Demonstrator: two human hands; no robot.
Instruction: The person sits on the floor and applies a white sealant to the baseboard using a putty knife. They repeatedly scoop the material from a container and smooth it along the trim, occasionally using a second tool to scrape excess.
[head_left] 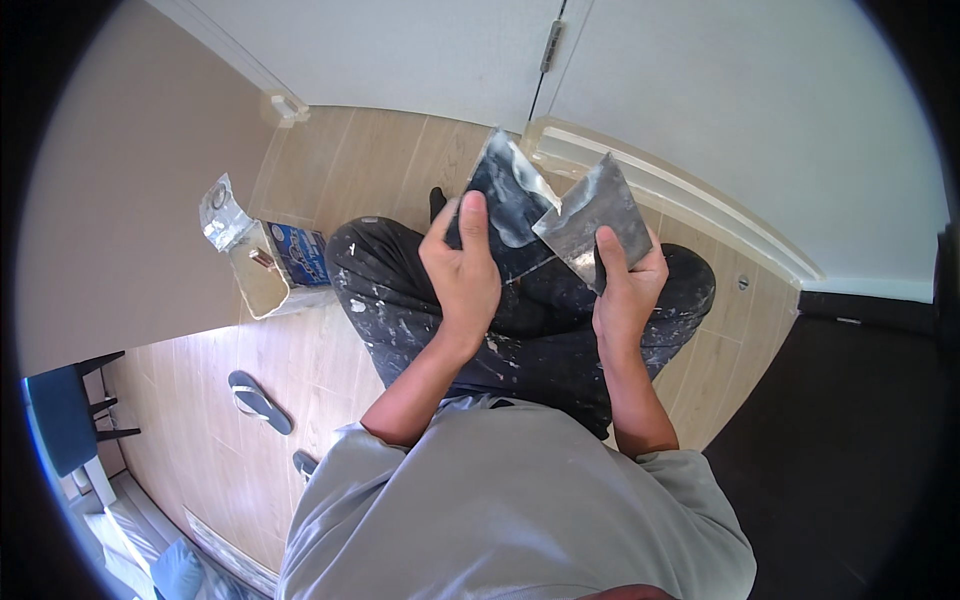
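My left hand point(464, 262) is closed round a flat black plate point(495, 190), thumb on its face. White paste point(518, 232) is smeared over this plate, with a thicker ridge along its right edge. A grey metal putty knife point(612, 212) is gripped in my right hand point(628, 288), its thumb near the short dark handle. The knife's left corner overlaps or meets the plate's right edge, by the paste; I cannot tell whether they press together. Both tools are tilted above my crossed, paint-spotted legs point(400, 290).
An open tub point(262, 280) with a blue label and flipped-up lid stands left of my knee, by the brown wall point(150, 200). A flip-flop point(260, 402) lies on the wood floor point(320, 370). Ahead are white door panels point(700, 80) and a pale sill point(680, 190).
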